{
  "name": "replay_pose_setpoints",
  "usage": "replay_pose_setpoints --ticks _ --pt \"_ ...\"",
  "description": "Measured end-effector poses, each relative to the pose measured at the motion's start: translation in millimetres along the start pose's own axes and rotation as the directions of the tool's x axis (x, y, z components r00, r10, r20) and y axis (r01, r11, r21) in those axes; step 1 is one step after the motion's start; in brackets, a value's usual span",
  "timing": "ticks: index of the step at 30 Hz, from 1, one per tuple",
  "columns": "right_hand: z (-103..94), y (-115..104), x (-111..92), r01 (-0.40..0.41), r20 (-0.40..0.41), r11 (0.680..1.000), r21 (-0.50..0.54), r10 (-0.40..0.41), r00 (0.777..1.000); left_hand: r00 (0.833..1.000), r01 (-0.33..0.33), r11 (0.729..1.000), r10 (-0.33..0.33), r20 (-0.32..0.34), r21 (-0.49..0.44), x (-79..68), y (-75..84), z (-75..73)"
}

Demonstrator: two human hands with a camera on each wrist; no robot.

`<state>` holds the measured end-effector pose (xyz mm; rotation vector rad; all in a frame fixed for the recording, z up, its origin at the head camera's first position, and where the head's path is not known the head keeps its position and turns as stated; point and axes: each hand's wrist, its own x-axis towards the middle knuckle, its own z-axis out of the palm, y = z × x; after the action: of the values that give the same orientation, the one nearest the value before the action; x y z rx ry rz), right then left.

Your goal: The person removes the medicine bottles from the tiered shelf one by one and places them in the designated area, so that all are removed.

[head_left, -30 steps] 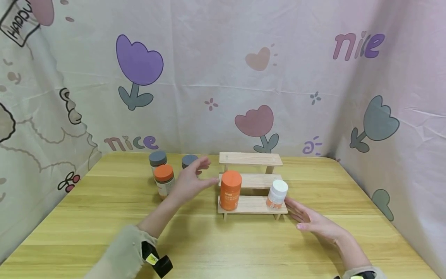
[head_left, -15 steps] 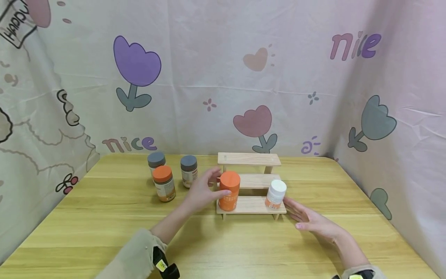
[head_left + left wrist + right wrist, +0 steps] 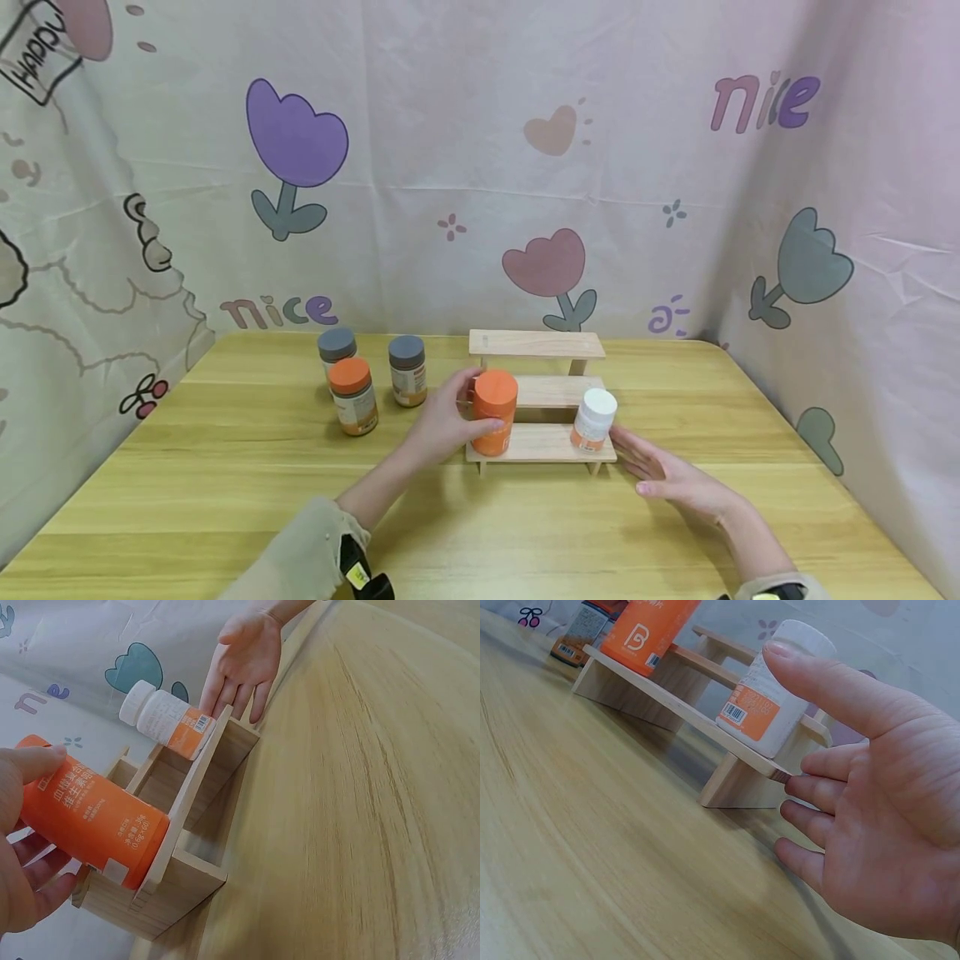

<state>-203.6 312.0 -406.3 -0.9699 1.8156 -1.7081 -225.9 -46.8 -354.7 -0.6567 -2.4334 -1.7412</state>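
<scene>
Big patterned cloth [image 3: 405,167] across the back, printed with tulips [image 3: 296,137] and the word "nice". Below it, the broad wood-grain worktop [image 3: 540,533], and there, right of centre, the three-step wooden stand [image 3: 551,446]!

Now the hands. Left hand [image 3: 442,425] in from the side, and its grip is on the orange bottle [image 3: 495,396]: thumb across the front, fingers round behind. Over on the other flank, the right hand [image 3: 675,479], grip wide, holding nothing, fingers stretched toward the stand's right end, palm showing to its wrist camera.

That orange bottle, the tallest of the lot, stands upright at the left end of the bottom step. Out left on the worktop, three jars: an orange-lidded jar [image 3: 356,406] in front, partly hiding a grey-lidded jar [image 3: 337,343] behind, and a second grey-lidded jar [image 3: 408,385] apart, nearer the stand. And the little white bottle [image 3: 595,414], orange-banded, upright at the bottom step's right end, just beside the right fingertips!
</scene>
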Motion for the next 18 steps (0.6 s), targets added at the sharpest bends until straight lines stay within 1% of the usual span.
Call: replay_pose_setpoints --ticks 5,14,18 --pt "-1.1 3.6 -0.9 -0.011 -0.01 1.0 0.0 0.011 1.0 1.0 -0.015 1.0 0.015 0.009 0.022 1.4 -1.0 0.0" --pt "-2.4 6.0 -1.6 -0.039 -0.02 0.999 0.003 0.039 0.999 1.0 0.026 1.0 -0.026 0.017 0.006 1.0 -1.1 0.7" --pt "-2.5 5.9 -1.7 -0.027 -0.012 1.0 0.009 0.028 1.0 0.998 0.058 0.998 -0.058 0.005 -0.026 1.9 -0.2 -0.3"
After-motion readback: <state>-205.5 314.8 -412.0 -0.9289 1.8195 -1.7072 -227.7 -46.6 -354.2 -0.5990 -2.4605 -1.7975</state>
